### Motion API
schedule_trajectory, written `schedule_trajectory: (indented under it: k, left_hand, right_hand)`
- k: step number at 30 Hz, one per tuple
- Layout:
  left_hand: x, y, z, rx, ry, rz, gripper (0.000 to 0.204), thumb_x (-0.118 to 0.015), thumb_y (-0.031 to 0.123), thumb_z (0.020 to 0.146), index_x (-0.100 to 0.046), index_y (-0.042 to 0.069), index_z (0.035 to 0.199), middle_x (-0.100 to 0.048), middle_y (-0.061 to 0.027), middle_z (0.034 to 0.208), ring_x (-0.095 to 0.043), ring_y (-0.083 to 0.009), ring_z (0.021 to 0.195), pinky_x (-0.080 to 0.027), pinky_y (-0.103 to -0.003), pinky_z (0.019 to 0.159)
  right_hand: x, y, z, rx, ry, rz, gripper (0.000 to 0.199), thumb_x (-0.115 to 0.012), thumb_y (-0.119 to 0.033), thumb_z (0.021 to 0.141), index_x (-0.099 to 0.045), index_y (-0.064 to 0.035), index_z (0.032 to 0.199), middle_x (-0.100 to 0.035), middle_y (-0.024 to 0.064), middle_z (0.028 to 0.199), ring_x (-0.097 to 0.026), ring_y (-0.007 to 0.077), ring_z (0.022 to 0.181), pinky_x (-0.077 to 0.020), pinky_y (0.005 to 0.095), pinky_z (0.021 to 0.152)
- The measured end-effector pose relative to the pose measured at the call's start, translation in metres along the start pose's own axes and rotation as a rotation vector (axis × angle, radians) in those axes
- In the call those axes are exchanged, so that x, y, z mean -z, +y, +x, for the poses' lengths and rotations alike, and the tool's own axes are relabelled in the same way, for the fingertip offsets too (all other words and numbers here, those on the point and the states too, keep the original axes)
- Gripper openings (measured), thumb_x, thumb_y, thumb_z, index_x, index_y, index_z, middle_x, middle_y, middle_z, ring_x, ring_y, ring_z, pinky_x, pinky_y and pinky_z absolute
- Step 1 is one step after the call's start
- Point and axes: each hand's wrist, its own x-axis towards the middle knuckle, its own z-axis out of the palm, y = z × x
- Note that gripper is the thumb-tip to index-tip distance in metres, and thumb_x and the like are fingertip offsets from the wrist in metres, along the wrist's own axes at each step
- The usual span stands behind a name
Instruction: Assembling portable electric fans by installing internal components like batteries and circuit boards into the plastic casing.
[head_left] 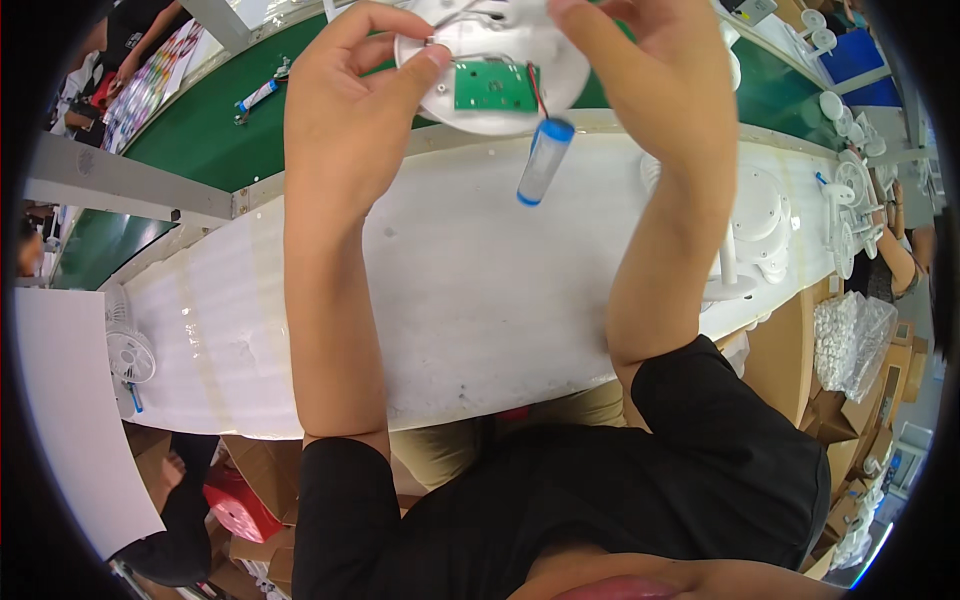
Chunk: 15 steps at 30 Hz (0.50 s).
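Note:
A round white plastic fan base [490,118] is held up over the far side of the bench, its inner side showing. A green circuit board [497,87] sits in it. From the board, red and black wires lead to a blue-ended cylindrical battery [545,162], which hangs below the rim. My left hand [365,95] is closed at the base's left side, thumb and forefinger pinching a thin wire [450,20] near its end. Around the base's right side, my right hand [660,70] is closed, the thumb over the edge; its other fingertips are partly hidden.
White sheeting covers the bench [480,300]. White round parts and a stand [755,220] lie to the right, with fans [850,185] farther off. A small fan [130,355] stands at the left edge. Another battery [260,95] lies on the green conveyor [200,150]. Other people work nearby.

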Motion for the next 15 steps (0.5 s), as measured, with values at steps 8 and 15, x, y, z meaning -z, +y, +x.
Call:
schedule_trajectory:
  k: [8, 15]
  left_hand:
    - [-0.004, -0.013, -0.001, 0.013, 0.333, -0.019, 0.011, -0.066, 0.005, 0.086, -0.063, 0.003, 0.096, -0.064, -0.0047, 0.08, -0.052, -0.007, 0.059, -0.04, -0.019, 0.057]
    - [-0.008, -0.011, -0.001, 0.008, 0.317, -0.015, 0.012, -0.067, 0.004, 0.085, -0.063, 0.002, 0.096, -0.064, -0.0067, 0.082, -0.057, -0.0084, 0.064, -0.042, -0.019, 0.058]
  right_hand:
    - [-0.002, -0.008, -0.024, -0.136, -0.194, -0.167, 0.011, -0.065, 0.001, 0.081, -0.066, 0.0029, 0.092, -0.062, 0.0077, 0.084, -0.055, 0.0153, 0.068, -0.0445, 0.0238, 0.061]
    - [0.004, 0.005, -0.022, -0.194, -0.242, 0.141, 0.024, -0.064, -0.003, 0.086, -0.069, -0.0016, 0.109, -0.063, 0.004, 0.08, -0.054, 0.0085, 0.063, -0.0459, 0.0197, 0.057]
